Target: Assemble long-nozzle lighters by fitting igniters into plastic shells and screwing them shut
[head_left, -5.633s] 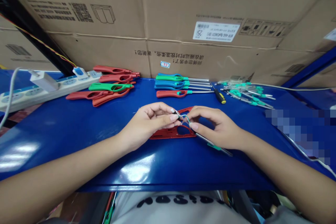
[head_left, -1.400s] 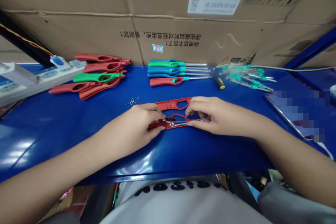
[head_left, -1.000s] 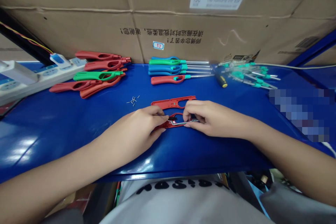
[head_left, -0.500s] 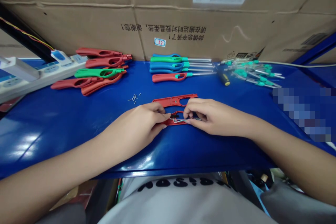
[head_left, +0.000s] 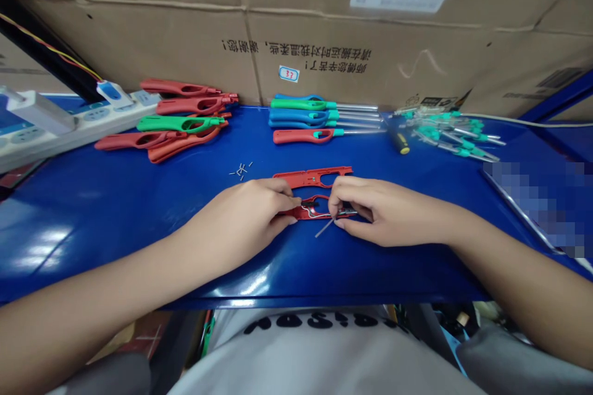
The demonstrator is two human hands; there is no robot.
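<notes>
My left hand (head_left: 259, 207) is closed on the handle end of a red lighter shell half (head_left: 304, 214), holding it near the table's front. A black part (head_left: 309, 203) and a pale wire lie inside this shell. At the shell's other end, my right hand (head_left: 370, 207) pinches a thin greyish strip (head_left: 324, 228), whose free end points down and left over the blue table. Fingers of the right hand hide part of the shell and of a metal rod (head_left: 348, 212). Just behind lies the matching red shell half (head_left: 301, 179), inner side up.
Several small screws (head_left: 241, 170) lie left of the shells. Farther back are loose lighter shells (head_left: 185, 105), assembled lighters (head_left: 301, 136), a screwdriver (head_left: 400, 141) and a pile of metal rods with green parts (head_left: 445, 129). A power strip (head_left: 88, 123) stands left; a cardboard box (head_left: 185, 43) stands behind.
The thin strip in my right hand now sticks out down and left, where before it lay along the shell. My left hand keeps its hold. The view has shifted slightly.
</notes>
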